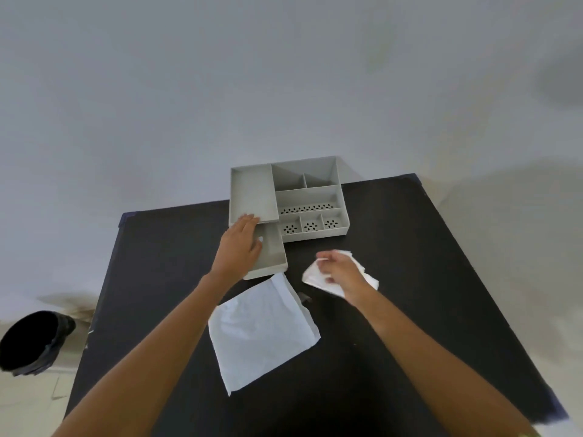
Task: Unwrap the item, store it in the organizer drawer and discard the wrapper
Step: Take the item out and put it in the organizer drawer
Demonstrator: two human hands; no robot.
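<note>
A grey plastic organizer with several compartments stands at the far middle of the black table. Its drawer is pulled out toward me at the organizer's left front. My left hand rests flat over the drawer's left side, fingers reaching the organizer's front edge. Whatever lies in the drawer under the hand is hidden. My right hand is closed on a crumpled white paper wrapper to the right of the drawer. A second white paper sheet lies flat on the table in front of the drawer.
A black bin stands on the floor to the left of the table. A small dark object peeks out at the flat sheet's right edge. A plain pale wall is behind the table.
</note>
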